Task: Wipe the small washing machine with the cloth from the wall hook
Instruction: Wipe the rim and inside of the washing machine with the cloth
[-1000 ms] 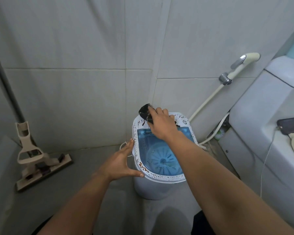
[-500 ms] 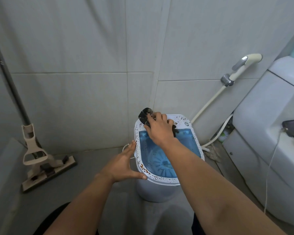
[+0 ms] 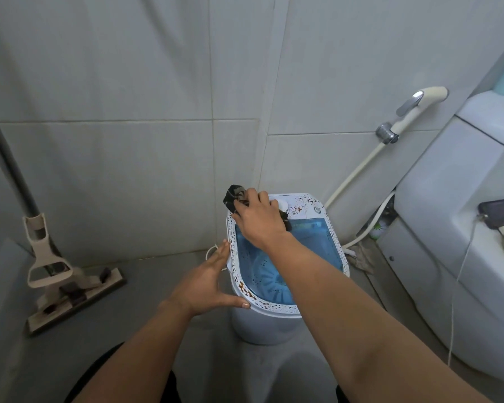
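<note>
With the right hand [image 3: 259, 221] clenched on the dark crumpled cloth [image 3: 235, 195] at the small white speckled washing machine's [image 3: 262, 324] far rim and the open left hand [image 3: 207, 282] merely bracing its side, a hard push could tip it.

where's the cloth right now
In the head view, the dark cloth is bunched under the right hand, pressed on the washing machine's far left rim corner, near the tiled wall.

No readable text anywhere. Faint marks on the small white, blue-lidded washing machine [image 3: 285, 269] control panel are too blurred.
</note>
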`<state>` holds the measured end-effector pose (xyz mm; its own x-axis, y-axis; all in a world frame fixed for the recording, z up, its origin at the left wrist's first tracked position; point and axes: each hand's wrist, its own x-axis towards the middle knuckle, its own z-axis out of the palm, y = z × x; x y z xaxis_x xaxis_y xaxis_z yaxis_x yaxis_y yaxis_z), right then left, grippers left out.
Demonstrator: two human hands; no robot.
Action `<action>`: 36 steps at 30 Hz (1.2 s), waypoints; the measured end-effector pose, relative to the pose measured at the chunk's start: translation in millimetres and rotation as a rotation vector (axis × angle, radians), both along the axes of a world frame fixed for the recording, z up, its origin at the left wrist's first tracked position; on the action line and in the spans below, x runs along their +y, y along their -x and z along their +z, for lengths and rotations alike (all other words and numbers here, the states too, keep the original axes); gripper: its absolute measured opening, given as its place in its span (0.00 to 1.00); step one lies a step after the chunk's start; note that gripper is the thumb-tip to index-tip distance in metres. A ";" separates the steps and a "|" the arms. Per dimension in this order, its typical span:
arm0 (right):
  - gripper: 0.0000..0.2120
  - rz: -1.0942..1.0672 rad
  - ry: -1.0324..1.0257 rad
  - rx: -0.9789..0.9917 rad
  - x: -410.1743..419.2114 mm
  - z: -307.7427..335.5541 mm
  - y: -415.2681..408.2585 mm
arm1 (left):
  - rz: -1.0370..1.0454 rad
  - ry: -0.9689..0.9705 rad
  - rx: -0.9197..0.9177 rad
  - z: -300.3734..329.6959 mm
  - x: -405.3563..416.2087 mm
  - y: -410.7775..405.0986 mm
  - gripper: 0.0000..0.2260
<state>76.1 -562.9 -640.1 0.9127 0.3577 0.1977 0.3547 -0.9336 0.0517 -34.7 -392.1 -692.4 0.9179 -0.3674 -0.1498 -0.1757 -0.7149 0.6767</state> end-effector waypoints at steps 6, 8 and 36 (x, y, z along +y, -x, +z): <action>0.15 0.018 0.051 -0.021 -0.9 -5.4 15.5 | 0.004 -0.040 -0.005 4.2 0.1 1.7 0.66; 0.15 0.030 0.057 -0.044 -1.3 -8.4 21.2 | 0.004 -0.053 -0.014 6.6 0.2 2.0 0.66; 0.26 -0.041 -0.137 0.109 -0.3 -17.9 0.6 | -0.009 -0.165 -0.009 21.0 -3.9 0.8 0.66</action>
